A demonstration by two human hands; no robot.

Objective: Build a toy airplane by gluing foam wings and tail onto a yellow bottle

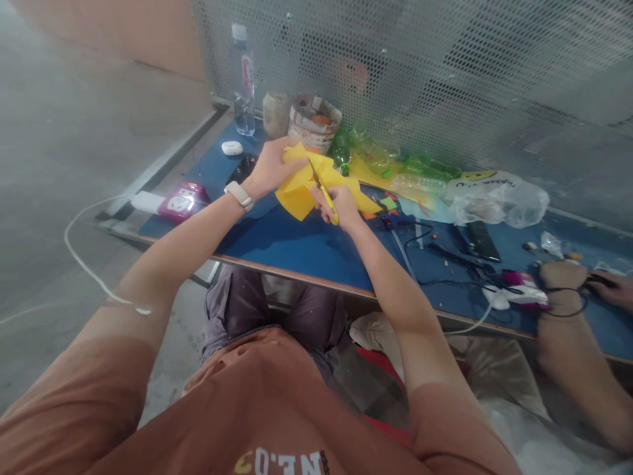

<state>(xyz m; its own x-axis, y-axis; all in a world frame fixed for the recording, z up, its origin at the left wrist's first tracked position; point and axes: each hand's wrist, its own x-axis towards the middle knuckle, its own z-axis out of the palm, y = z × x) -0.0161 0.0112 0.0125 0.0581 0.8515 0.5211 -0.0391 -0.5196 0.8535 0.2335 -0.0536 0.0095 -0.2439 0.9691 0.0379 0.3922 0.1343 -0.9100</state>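
Note:
My left hand (pixel 277 165) grips the left edge of a yellow sheet (pixel 298 195), which looks like paper, thumb on top. The sheet is creased and held up over the blue table. Yellow-handled scissors (pixel 326 196) are in my right hand (pixel 341 206), fingers closed round the handles. Their dark blades lie against the sheet, pointing up and left toward my left hand; whether they are parted I cannot tell. Behind the sheet stands a woven-looking basket (pixel 316 125) with scraps inside. A dark phone-like object (pixel 242 169) lies beside my left wrist, partly hidden.
On the blue table (pixel 277 241) stand a water bottle (pixel 244 86) and a jar (pixel 275 113). A purple-white power strip (pixel 182 201) lies left. Green plastic bottles (pixel 430 166), a plastic bag (pixel 499 198) and cables lie right. A co-worker's hand (pixel 564 274) is at far right.

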